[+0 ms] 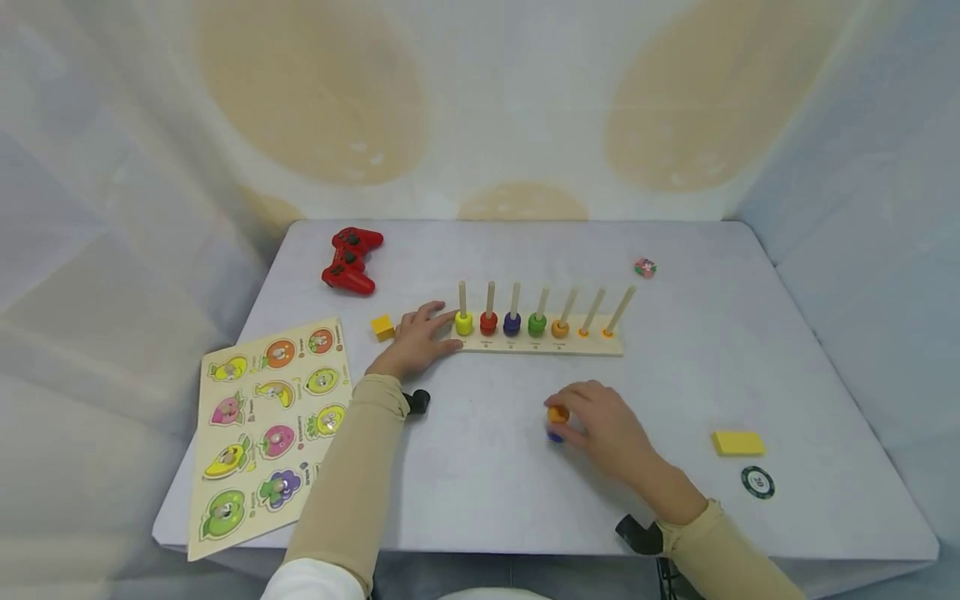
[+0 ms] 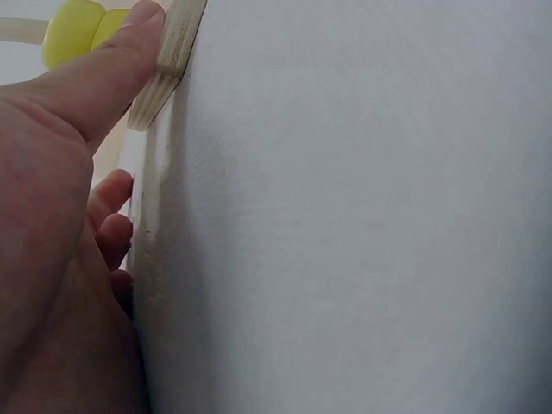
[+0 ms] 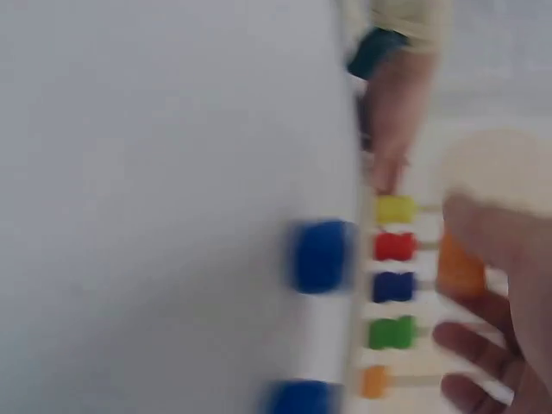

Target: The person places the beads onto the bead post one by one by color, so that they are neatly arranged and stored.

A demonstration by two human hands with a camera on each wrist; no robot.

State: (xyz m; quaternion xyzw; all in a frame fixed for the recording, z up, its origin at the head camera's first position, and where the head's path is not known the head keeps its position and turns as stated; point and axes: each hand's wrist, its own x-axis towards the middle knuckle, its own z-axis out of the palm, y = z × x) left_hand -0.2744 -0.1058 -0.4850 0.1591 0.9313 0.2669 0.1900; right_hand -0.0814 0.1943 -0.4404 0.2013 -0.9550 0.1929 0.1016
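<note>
A pale wooden peg board point(image 1: 540, 348) lies mid-table, with a row of upright pegs. Yellow point(image 1: 464, 323), red point(image 1: 488, 323), dark blue point(image 1: 512, 324), green point(image 1: 537, 325) and orange beads point(image 1: 560, 329) sit low on its pegs. At the board's left end rests my left hand point(image 1: 420, 340), its thumb and a finger straight against the end by the yellow beads. My right hand point(image 1: 603, 429) pinches an orange bead point(image 3: 461, 266) between thumb and fingers, in front of the board. In the right wrist view, two blurred blue beads point(image 3: 321, 256) lie on the table.
A fruit puzzle board point(image 1: 251, 433) overlaps the table's left edge. Behind it are a red game controller point(image 1: 351, 260) and a yellow-orange block point(image 1: 382, 327). At right lie a yellow block point(image 1: 738, 443) and a black-and-white chip point(image 1: 757, 482); a small pink-and-green piece point(image 1: 645, 267) is farther back.
</note>
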